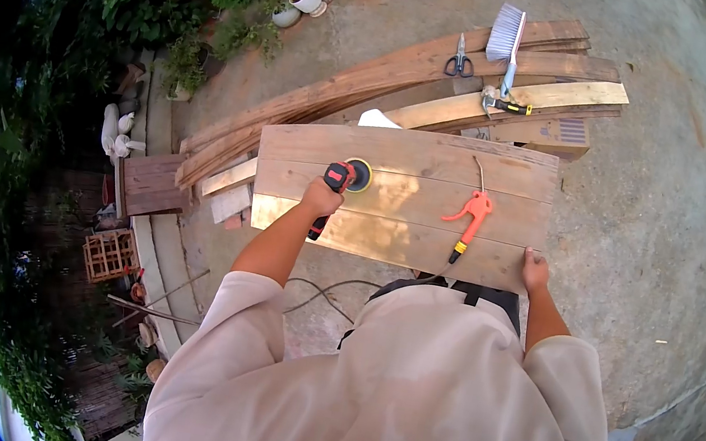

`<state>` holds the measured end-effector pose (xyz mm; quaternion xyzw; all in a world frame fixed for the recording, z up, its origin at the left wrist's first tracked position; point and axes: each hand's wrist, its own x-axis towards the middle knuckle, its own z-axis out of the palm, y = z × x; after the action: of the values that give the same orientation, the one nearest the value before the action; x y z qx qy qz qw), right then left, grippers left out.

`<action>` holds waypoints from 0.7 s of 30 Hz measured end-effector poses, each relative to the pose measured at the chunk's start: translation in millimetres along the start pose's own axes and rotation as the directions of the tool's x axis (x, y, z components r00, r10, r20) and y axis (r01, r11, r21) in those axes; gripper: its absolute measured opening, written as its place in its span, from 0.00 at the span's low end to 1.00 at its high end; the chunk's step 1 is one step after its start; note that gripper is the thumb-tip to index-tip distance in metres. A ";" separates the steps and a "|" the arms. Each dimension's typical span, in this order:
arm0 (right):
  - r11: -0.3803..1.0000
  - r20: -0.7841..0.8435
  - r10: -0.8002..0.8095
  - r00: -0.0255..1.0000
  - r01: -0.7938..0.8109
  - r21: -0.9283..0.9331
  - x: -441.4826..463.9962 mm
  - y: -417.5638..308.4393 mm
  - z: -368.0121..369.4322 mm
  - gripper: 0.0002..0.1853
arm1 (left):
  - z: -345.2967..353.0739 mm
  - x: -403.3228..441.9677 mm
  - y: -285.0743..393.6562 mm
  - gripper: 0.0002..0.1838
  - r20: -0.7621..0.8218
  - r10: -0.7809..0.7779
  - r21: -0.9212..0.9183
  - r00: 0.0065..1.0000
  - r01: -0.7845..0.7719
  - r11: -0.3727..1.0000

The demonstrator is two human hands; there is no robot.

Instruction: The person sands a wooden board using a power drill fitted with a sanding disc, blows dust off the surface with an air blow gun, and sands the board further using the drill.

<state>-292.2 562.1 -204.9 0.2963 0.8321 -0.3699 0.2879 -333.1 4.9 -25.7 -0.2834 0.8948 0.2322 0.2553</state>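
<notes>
My left hand [321, 198] is wrapped around the grip of a red and black cordless sander [339, 175]. Its round, yellow-edged pad lies against a wide panel of wooden planks [292, 140]. Brighter, paler patches show on the wood near the pad and along the near left side. At the panel's near right corner, my right hand [535, 270] grips the edge, thumb on top and the other fingers mostly hidden. Between the hands, an orange air blow gun [474, 213] rests on the panel, its thin nozzle pointing away from me and a hose at its near end.
Beyond the panel lie long boards [326, 93] with scissors [460, 61], a brush [505, 38] and a hammer [502, 105]. A cardboard box [557, 137] sits under them. The hose [325, 287] loops at my left. Potted plants [306, 0] and a wooden crate [110, 255] stand left.
</notes>
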 end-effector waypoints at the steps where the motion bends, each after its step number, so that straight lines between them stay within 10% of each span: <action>1: 1.000 -0.005 -0.002 1.000 0.002 -0.002 0.2 -0.1 0.4 0.46 | -0.5 0.0 2.6 0.10 -0.047 0.008 0.011 0.999 -0.008 1.000; 5: 1.000 -0.023 -0.015 1.000 0.015 -0.007 -1.8 -1.7 -0.7 0.46 | -3.9 -15.1 15.5 0.09 0.184 -0.084 -0.037 0.979 0.093 0.995; 11: 0.999 -0.102 -0.049 0.994 0.050 0.002 0.0 3.5 4.9 0.46 | 0.9 -11.4 16.1 0.11 0.005 -0.018 0.068 1.000 0.018 0.998; 14: 0.999 0.017 0.026 1.000 -0.025 -0.039 -1.4 -3.7 -1.4 0.48 | -8.2 -22.0 16.2 0.12 0.188 -0.066 0.063 0.980 0.055 0.996; 18: 0.999 -0.007 0.011 1.000 -0.012 -0.036 -2.5 -3.3 -3.4 0.47 | -5.9 -11.5 -4.9 0.10 -0.051 -0.028 0.033 0.998 0.030 0.999; 21: 0.999 -0.014 -0.002 1.000 0.002 -0.039 1.3 -1.8 1.4 0.46 | -6.0 -20.4 -13.1 0.09 0.105 -0.018 0.034 0.994 0.014 0.999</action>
<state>-293.9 560.3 -205.8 0.2923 0.8415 -0.3518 0.2876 -312.4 -0.1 -12.6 -0.2736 0.8815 0.2298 0.3087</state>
